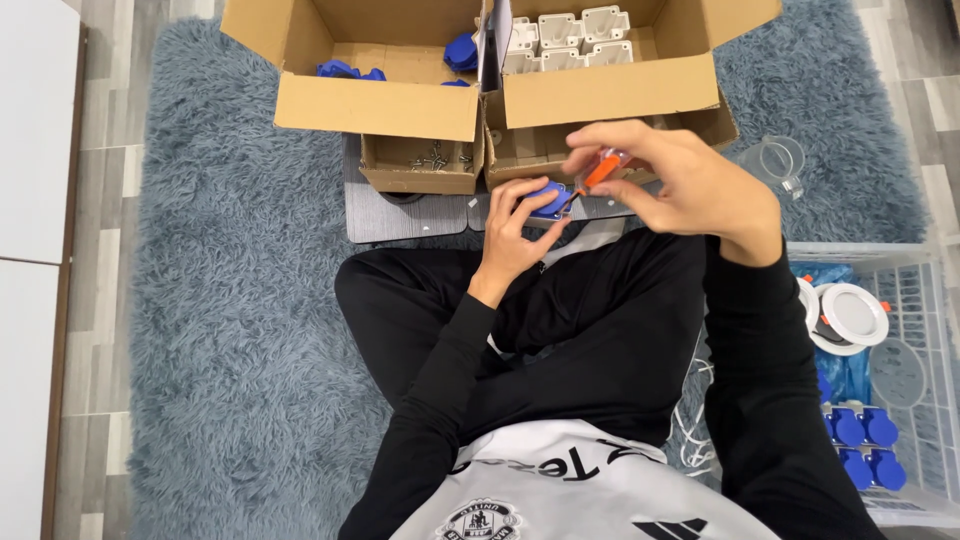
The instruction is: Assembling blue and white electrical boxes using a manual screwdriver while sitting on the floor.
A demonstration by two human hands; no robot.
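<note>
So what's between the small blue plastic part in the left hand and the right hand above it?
An orange-handled screwdriver, held by the right hand, angles down to the blue plastic part in the left hand, in the head view.

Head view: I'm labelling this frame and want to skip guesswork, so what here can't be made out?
- Blue part: mostly covered by the left hand; its shape is unclear.
- Orange-handled tool: its tip is hidden where it meets the blue part, and the right hand hides its top.
- Small metal pieces in the low cardboard tray: too small to identify.
- White basket: cut off by the right edge.
</note>
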